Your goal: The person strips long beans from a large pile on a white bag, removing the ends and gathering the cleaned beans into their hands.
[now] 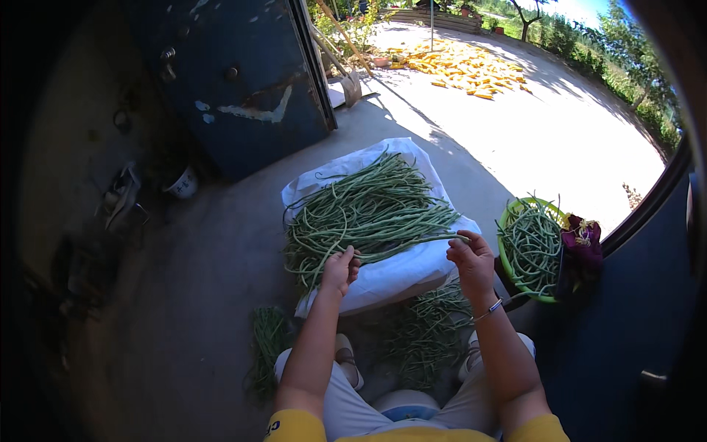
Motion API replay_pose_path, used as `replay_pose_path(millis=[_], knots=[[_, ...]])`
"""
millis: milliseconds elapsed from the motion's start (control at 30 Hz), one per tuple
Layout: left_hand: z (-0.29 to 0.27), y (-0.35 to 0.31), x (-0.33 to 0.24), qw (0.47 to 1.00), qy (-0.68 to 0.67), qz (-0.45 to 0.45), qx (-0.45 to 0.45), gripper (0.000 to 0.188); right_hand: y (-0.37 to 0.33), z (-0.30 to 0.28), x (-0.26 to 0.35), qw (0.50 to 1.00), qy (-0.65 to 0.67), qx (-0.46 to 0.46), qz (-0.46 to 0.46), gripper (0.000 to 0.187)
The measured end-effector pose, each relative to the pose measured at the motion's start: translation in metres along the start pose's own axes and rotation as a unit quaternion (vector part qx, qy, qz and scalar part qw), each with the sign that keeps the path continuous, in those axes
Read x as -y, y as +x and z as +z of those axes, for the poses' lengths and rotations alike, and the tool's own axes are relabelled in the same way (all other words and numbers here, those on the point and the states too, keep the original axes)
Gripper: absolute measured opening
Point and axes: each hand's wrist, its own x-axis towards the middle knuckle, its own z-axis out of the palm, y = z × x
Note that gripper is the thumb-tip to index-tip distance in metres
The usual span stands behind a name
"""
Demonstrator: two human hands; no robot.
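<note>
A big heap of long green beans [368,195] lies on a white cloth [401,283] spread over a low raised surface in front of me. One yardlong bean [412,241] stretches along the near side of the heap between my hands. Its right end is pinched by the thumb and fingers of my right hand [473,259], which wears a bracelet. My left hand [341,271] is closed around the same bean toward its left part, at the heap's near edge; its fingertips are partly hidden.
To the right stands a lime-green basin [503,221] of shorter bean pieces, with a dark purple bundle [583,243] beside it. More beans [427,339] lie on the floor between my feet, and a bunch [269,342] lies left. A dark metal door [236,81] stands ajar; yellow corn cobs [471,66] cover ground outside.
</note>
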Motion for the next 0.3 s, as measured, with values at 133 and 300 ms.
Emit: replay_pose_path(millis=[133, 300], knots=[[0.012, 0.007, 0.007, 0.99, -0.113, -0.014, 0.083, 0.024, 0.007, -0.005, -0.005, 0.988, -0.102, -0.026, -0.111, 0.021], [0.023, 0.024, 0.006, 0.938, -0.31, -0.061, 0.144, 0.025, 0.01, -0.005, -0.005, 0.995, -0.078, -0.065, 0.019, 0.024]])
